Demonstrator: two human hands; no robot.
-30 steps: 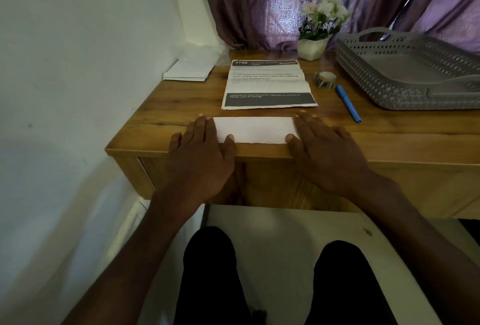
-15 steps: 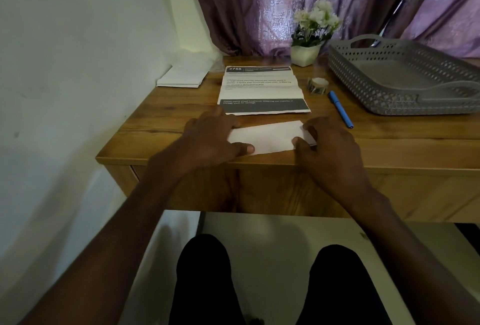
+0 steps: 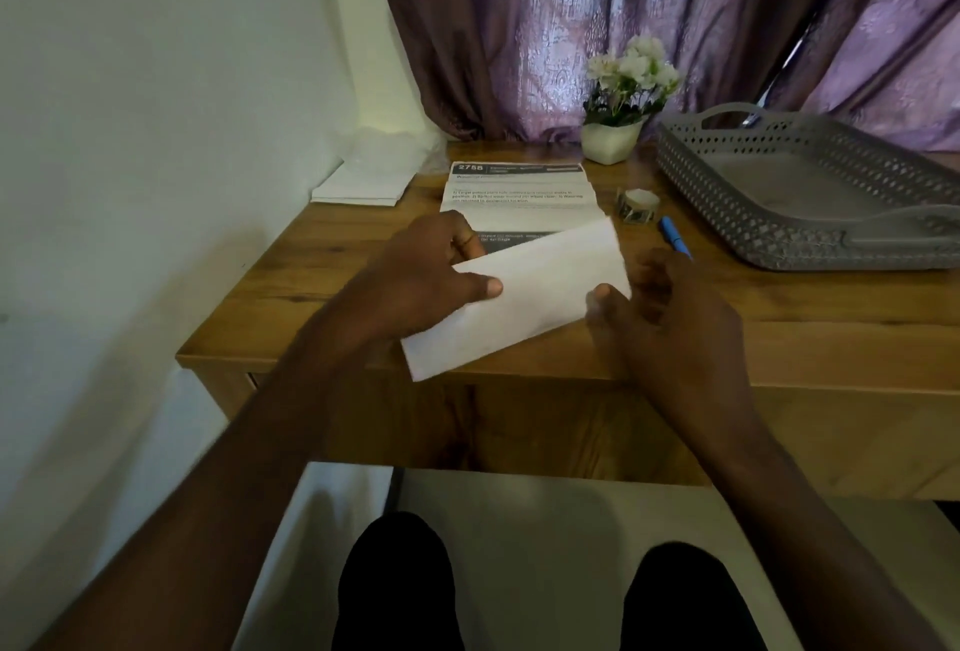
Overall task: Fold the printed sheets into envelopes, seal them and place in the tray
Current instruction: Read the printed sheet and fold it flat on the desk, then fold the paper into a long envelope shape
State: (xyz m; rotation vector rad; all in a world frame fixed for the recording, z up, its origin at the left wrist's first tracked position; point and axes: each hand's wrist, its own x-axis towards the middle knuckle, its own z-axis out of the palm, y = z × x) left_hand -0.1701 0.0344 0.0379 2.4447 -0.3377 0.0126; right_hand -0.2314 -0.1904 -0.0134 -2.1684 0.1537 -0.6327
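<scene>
A folded white sheet (image 3: 524,294) is held tilted above the desk's front edge, its right end higher. My left hand (image 3: 426,276) grips its left part, thumb on top. My right hand (image 3: 660,317) holds its right end, thumb on the near face. Behind it a printed sheet (image 3: 517,193) with creases lies flat on the wooden desk (image 3: 779,333), partly hidden by my left hand and the folded sheet. A stack of white envelopes (image 3: 363,185) rests at the back left. The grey perforated tray (image 3: 810,193) stands at the right with nothing visible inside.
A roll of tape (image 3: 636,206) and a blue pen (image 3: 674,237) lie between the printed sheet and the tray. A white pot of flowers (image 3: 618,120) stands at the back before purple curtains. A white wall runs along the left. My knees show below the desk.
The folded sheet lay flat under both palms at the desk's front edge. Both hands have since taken hold of it and lifted it, tilting its right end up.
</scene>
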